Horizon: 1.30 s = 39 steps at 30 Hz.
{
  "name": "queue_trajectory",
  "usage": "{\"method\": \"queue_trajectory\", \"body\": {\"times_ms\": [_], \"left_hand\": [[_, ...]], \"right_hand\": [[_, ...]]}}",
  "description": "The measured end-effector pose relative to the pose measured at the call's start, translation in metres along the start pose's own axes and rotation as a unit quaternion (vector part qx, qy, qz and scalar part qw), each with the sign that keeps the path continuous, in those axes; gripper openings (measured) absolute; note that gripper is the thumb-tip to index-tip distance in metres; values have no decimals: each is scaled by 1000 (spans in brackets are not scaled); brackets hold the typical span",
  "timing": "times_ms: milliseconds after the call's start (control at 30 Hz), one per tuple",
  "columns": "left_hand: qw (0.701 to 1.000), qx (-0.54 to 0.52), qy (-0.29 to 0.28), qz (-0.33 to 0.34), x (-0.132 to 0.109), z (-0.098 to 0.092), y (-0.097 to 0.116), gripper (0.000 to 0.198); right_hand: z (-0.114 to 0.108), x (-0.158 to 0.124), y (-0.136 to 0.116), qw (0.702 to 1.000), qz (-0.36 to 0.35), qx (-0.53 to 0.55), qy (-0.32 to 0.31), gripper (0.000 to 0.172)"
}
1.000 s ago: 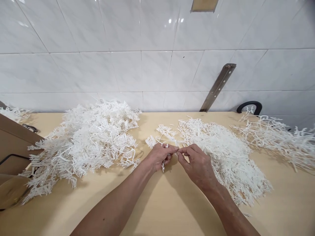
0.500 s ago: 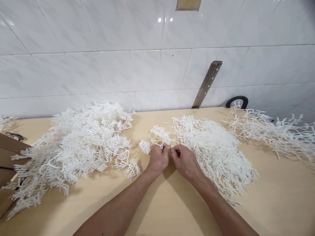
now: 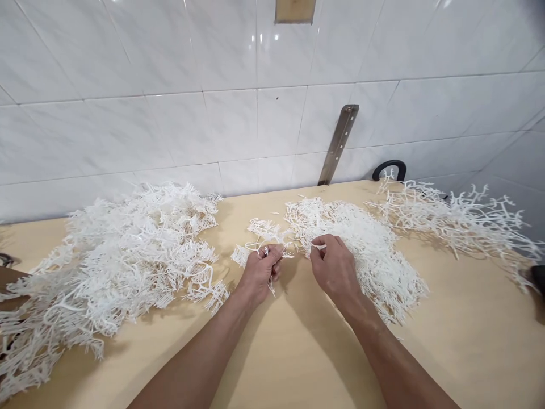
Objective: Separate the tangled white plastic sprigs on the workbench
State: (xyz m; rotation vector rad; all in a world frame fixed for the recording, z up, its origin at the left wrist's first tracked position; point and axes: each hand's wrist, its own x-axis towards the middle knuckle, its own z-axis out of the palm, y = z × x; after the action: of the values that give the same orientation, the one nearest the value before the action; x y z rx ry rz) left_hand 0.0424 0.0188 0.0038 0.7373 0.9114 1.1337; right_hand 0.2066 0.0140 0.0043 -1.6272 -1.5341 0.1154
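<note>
My left hand (image 3: 260, 271) is closed around a white branched plastic piece (image 3: 264, 229), whose thin twigs stick out past the fingers at the top and below. To its right, my right hand (image 3: 335, 267) hovers at the near left edge of a heap of small loose white sticks (image 3: 361, 233). Its thumb and forefinger are pinched together, and whatever they hold is too small or hidden to make out. A gap separates the two hands. On the left lies a big tangled pile of white branched plastic pieces (image 3: 140, 255).
Bare-looking white branching stems (image 3: 455, 218) lie at the right. Behind them stands a black curved handle (image 3: 389, 167). A metal strip (image 3: 339, 145) leans against the tiled wall (image 3: 170, 130) at the back of the wooden table (image 3: 281, 352). A dark object (image 3: 539, 278) sits at the right edge.
My hands were together at the fingertips; now the right hand has pulled away to the right. My left hand keeps the branched piece. The camera view has turned slightly right.
</note>
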Motion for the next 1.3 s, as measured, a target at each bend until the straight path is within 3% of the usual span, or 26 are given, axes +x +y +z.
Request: {"method": "queue_trajectory", "body": {"times_ms": [100,267,533,667,800,933,1133,1300], "left_hand": [[1000,-6,3,-10,1,0,0,45],[1000,-12,25,1,2,-1,0,46],[998,-55,43,-8,4,-1,0,46],[998,-47,39,-13,3,-2,0,44],[997,-60,34,-18,2,-2,2,46],[998,-52,39,-18,3,-3,1,47],[999,-34,30,-5,4,-3,-2,47],[1000,-18,23,-10,3,-3,-3,45]], "right_hand": [[-3,-4,-12,995,-78,55,13,12],[2,-17,-34,978,-163,127,-32,10],[13,-18,-17,994,-81,64,-27,5],[9,-12,-5,997,-73,-12,-28,12],[-5,-1,5,994,-75,-82,15,11],[-15,3,-3,993,-92,-26,68,11],[1,-14,-28,983,-156,94,-18,10],[16,-24,-26,987,-117,90,-70,11]]}}
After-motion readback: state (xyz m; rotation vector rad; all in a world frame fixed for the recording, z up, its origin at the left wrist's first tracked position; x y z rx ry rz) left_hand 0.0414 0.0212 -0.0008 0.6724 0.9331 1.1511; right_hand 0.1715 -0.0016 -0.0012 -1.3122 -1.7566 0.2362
